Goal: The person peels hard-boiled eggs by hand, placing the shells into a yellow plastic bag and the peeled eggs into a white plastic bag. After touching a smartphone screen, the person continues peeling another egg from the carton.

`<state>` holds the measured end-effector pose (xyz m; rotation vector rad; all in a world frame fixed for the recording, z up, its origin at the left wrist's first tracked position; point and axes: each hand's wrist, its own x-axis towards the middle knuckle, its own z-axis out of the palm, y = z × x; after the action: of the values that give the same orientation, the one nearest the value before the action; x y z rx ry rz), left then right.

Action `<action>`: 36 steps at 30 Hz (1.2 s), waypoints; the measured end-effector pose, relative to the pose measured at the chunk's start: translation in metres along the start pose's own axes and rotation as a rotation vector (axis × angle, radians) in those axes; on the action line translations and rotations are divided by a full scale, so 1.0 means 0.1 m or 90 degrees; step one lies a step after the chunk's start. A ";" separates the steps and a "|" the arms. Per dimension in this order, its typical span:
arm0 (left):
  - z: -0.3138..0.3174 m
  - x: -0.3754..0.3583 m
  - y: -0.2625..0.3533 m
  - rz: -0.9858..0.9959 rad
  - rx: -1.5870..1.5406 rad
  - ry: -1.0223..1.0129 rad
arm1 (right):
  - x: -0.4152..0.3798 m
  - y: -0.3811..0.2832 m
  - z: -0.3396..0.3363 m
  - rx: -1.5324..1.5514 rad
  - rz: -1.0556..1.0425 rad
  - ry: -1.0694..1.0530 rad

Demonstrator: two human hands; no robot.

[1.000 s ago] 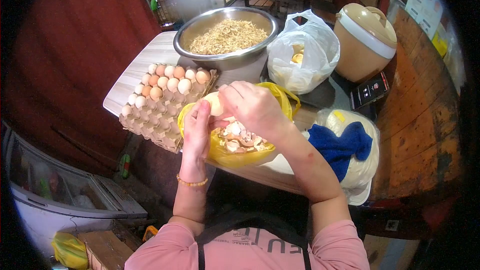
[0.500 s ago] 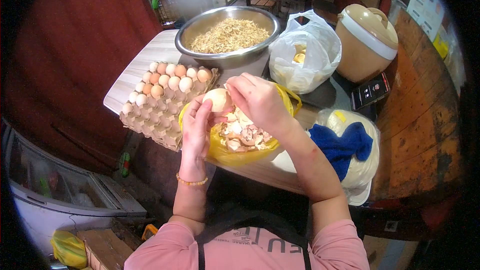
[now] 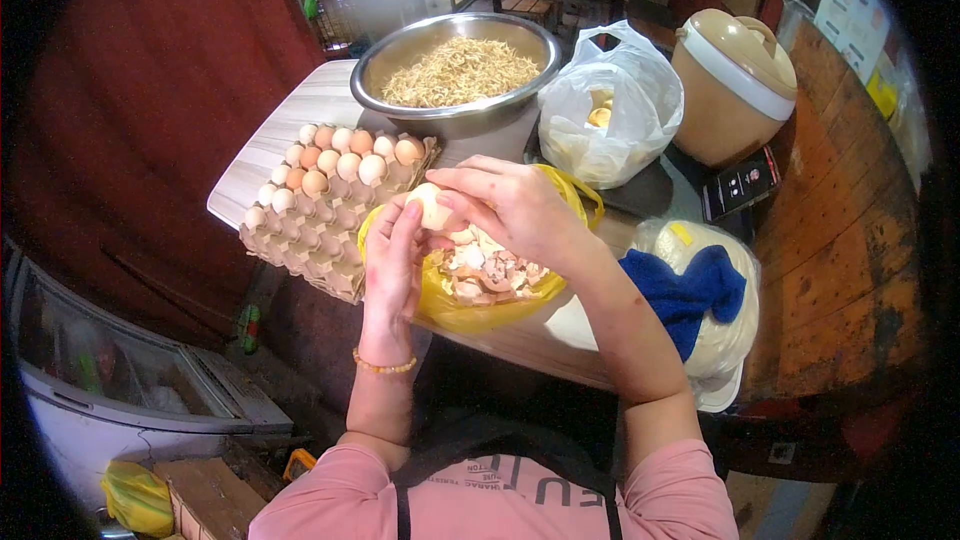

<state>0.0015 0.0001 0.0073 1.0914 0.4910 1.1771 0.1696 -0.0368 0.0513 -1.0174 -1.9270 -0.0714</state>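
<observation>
Clamped: left hand on a pale egg, right fingers over it

Squeezing too hard could split or dent the pale egg (image 3: 430, 208), since the left hand (image 3: 392, 240) bears on it from one side while the right hand (image 3: 515, 202) works against the other. A slip is the other likely fault: the surface looks smooth, perhaps damp, and a sideways push from the right thumb could roll it out of the left fingertips. It is held above the yellow bag (image 3: 475, 314), so a drop would probably end among the broken shells (image 3: 490, 272) – dirtied, I would judge, more than lost.

As for the grip, the left thumb lies along the near side of the egg with the fingers behind, parted only by the egg's own width. The right hand arches over the top, thumb against the egg's side and fingers stretched above; whether thumb and finger pinch a scrap of shell between them I cannot tell. Just left of the hands is the egg tray (image 3: 325, 230), with eggs (image 3: 347, 166) in its far and left cups – apart from the left hand, though near enough that a wide elbow might knock it.
</observation>
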 end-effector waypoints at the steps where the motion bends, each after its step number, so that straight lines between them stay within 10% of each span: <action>1: -0.01 0.00 0.00 -0.001 0.012 -0.008 | 0.00 0.01 0.01 0.021 0.009 0.000; 36: 0.00 -0.01 -0.02 -0.033 -0.008 0.007 | -0.06 0.01 0.21 -0.085 -0.057 0.045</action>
<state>0.0017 -0.0005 0.0056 1.0557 0.5166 1.1400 0.1571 -0.0308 0.0345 -1.0026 -1.9217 -0.2867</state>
